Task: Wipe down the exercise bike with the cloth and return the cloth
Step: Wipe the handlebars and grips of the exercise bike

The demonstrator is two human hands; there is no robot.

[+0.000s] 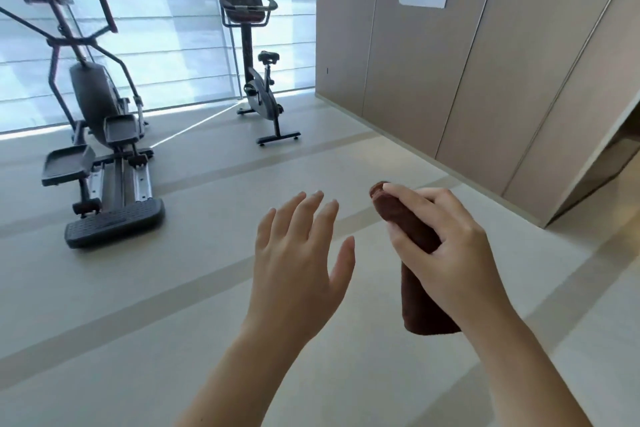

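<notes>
While gripping the rolled brown cloth (425, 305) in the right hand (446, 246), holds the left hand (298, 253) spread and empty beside it, well apart from the exercise bike (258, 94).

One wide-angle view from a camera worn on the person's head, high above the pale grey floor (173, 288), facing forward and tilted down. Closest to the lens, low in the centre, are the left hand (298, 260) with fingers spread and the right hand (446, 246) gripping a rolled brown cloth (424, 312). The black and silver upright exercise bike (256, 80) stands well away at the floor's far edge, before a white-blinded window (166, 28).
</notes>
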